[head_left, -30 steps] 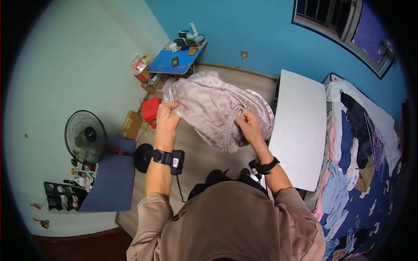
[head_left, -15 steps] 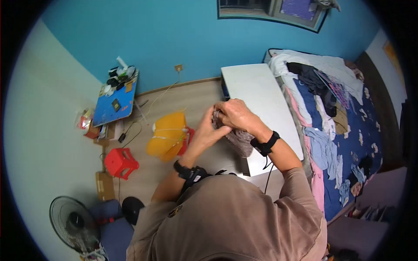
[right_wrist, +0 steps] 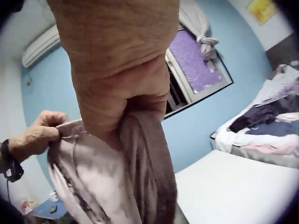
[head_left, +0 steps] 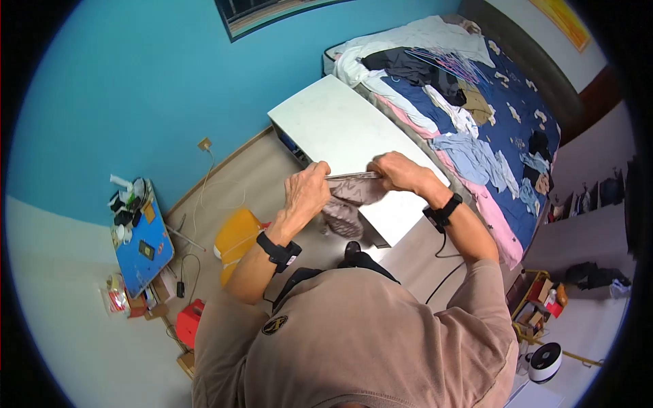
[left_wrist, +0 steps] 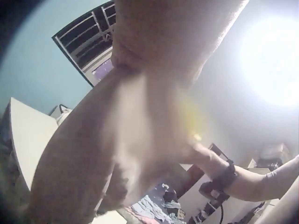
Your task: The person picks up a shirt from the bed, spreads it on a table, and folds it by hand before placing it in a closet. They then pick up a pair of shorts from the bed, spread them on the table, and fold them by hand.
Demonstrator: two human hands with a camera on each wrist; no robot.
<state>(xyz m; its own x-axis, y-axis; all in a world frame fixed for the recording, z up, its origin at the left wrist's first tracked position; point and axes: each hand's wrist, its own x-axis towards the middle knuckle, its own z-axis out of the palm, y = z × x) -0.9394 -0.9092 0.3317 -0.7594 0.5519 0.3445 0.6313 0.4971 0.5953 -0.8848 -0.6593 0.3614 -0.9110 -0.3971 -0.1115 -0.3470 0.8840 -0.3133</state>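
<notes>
A mauve, shiny patterned garment (head_left: 343,214) hangs between both hands, its top edge stretched in a short line. At its left end the left hand (head_left: 306,194) pinches that edge; the right hand (head_left: 401,175) grips the other end with curled fingers. In the right wrist view the garment (right_wrist: 100,177) drapes down in folds, gripped by the right hand (right_wrist: 121,70), with the left hand (right_wrist: 39,135) holding the far corner. The left wrist view is blurred: the left hand (left_wrist: 163,42) fills its top, and the right hand (left_wrist: 203,156) appears beyond the cloth.
A white table (head_left: 340,129) stands just beyond the hands, beside a bed (head_left: 503,129) strewn with clothes and hangers. At left are a small blue table (head_left: 143,248), a yellow item (head_left: 238,234) and a red stool (head_left: 189,323). A shelf cart (head_left: 537,306) stands at right.
The view has turned toward the bed. The widely spread garment was gathered small between the hands, which came together, then moved apart with its edge stretched between them.
</notes>
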